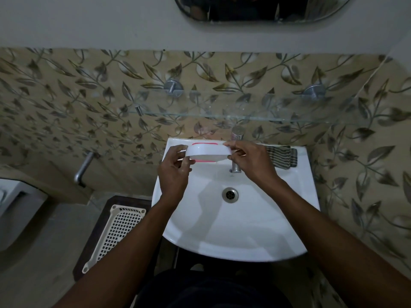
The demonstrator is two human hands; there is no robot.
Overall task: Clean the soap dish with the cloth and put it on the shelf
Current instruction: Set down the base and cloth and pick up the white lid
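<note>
Two hands' grip [175, 167] [249, 161] around soap dish [208, 152]

Home bathroom. White ceramic wash basin [233, 230] with a metal drain [230, 194] and a chrome tap [236, 152] at its back edge. Leaf-pattern wall tiles [89, 96] behind it, a glass shelf [244, 107] on round metal brackets, an oval mirror [262, 10] above. Striped cloth [281, 156] on the basin rim. White plastic basket [117, 232] on the floor at left.

Glossy ceramic sink [222, 230], clear glass shelf [244, 115], smooth plastic soap dish [208, 152]
</note>
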